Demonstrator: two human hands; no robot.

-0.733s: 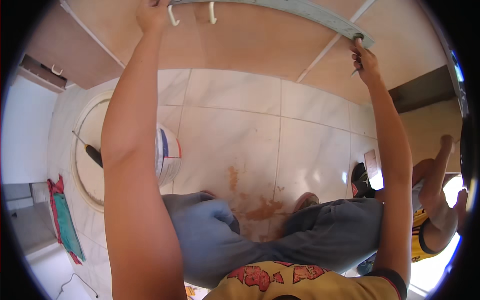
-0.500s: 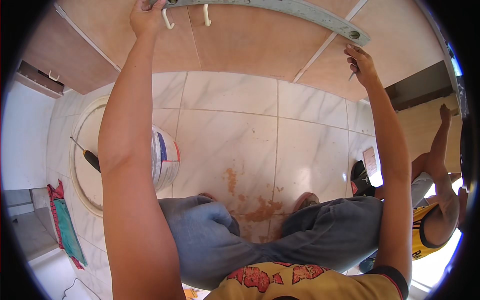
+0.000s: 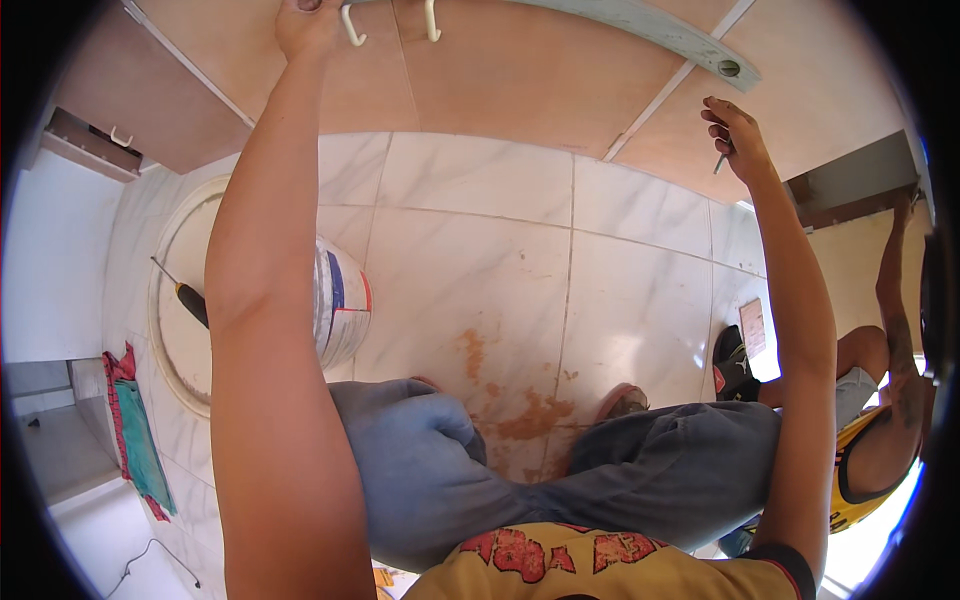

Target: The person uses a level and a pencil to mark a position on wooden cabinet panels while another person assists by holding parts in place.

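A long grey spirit level (image 3: 660,30) with a round vial near its right end lies against the wood-coloured cabinet doors at the top of the view. My left hand (image 3: 305,28) is closed at the level's left end, its fingertips partly cut off by the upper edge. Just below the right end and apart from it is my right hand (image 3: 738,140), fingers curled round a thin pencil-like stick (image 3: 719,165) whose tip points down. Two white hook handles (image 3: 433,20) stick out from the doors beside my left hand.
A lidded white bucket (image 3: 340,300) stands left of my knees, with a black-handled screwdriver (image 3: 190,302) on it. Brown stains (image 3: 525,415) mark the tiled floor. Red-and-teal cloth (image 3: 140,440) lies far left. Another person (image 3: 880,450) in yellow crouches at right, one arm raised.
My right hand has dropped slightly away from the level's right end, still holding the thin stick. The view has shifted a little, and the other person's arm reaches farther up.
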